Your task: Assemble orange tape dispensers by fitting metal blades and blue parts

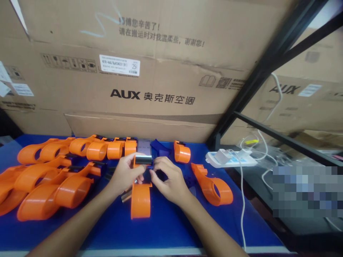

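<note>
In the middle of the head view, my left hand (129,172) grips an orange tape dispenser (140,201) near its head. A shiny metal strip with a toothed edge (143,159) spans that head. The dispenser's round loop points towards me, below my fingers. My right hand (170,178) is closed in a pinch at the head's right side, on a small dark blue part (150,167) mostly hidden by the fingers. Beneath my left hand lies a metallic piece (127,195), partly covered. Dark blue pieces (160,149) lie behind my right hand.
Several orange dispensers (72,191) with dark heads fill the table's left side; two more, a small one (182,152) and a larger one (214,189), lie right. A phone (144,146) stands behind my hands. A white power strip (232,158) with cables borders the blue table (174,228).
</note>
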Motion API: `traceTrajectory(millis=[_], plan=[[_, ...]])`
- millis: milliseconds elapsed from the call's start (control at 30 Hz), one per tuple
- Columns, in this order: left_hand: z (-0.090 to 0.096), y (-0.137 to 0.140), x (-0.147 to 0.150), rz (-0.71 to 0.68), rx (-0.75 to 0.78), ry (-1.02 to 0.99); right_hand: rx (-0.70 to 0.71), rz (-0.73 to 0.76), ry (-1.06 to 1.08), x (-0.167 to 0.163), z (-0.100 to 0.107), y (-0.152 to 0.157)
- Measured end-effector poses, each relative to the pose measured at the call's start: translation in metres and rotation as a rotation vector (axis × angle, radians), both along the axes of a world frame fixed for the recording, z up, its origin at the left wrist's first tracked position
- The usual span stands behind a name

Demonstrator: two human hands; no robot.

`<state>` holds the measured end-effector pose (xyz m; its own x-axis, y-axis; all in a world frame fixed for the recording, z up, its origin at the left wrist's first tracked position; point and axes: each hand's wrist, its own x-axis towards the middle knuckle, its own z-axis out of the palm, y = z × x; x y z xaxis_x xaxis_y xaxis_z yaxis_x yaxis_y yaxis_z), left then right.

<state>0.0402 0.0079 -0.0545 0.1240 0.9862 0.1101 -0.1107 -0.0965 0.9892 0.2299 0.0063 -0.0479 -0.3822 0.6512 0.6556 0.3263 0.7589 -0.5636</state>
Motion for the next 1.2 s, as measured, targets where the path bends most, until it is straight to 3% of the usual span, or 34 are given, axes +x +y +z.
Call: traceTrajectory(millis=[367,567,633,767,900,1067,1200], plan=[[-0.001,-0.003,0.000,-0.075,-0.036,-0.031,-0.037,0.065,-0.059,0.006,0.012,-0.004],[0.005,-0.007,0.005,-0.091,-0.032,-0.083,-0.316,0.046,0.248,0.005,0.009,-0.001],[0.007,-0.010,0.007,-0.124,-0.053,-0.125,-0.433,0.114,0.318,0.004,0.010,-0.001],[0.010,-0.016,0.009,-0.221,-0.112,-0.202,-0.628,0.391,0.274,0.004,0.017,-0.006],[0.008,-0.019,0.009,-0.332,-0.178,-0.276,-0.716,0.515,0.294,0.005,0.018,-0.008],[0.003,-0.015,0.007,-0.357,-0.260,-0.333,-0.604,0.365,0.366,0.003,0.011,-0.004],[0.005,-0.011,-0.002,-0.490,-0.244,-0.430,-0.504,0.146,0.436,-0.004,0.002,-0.001]])
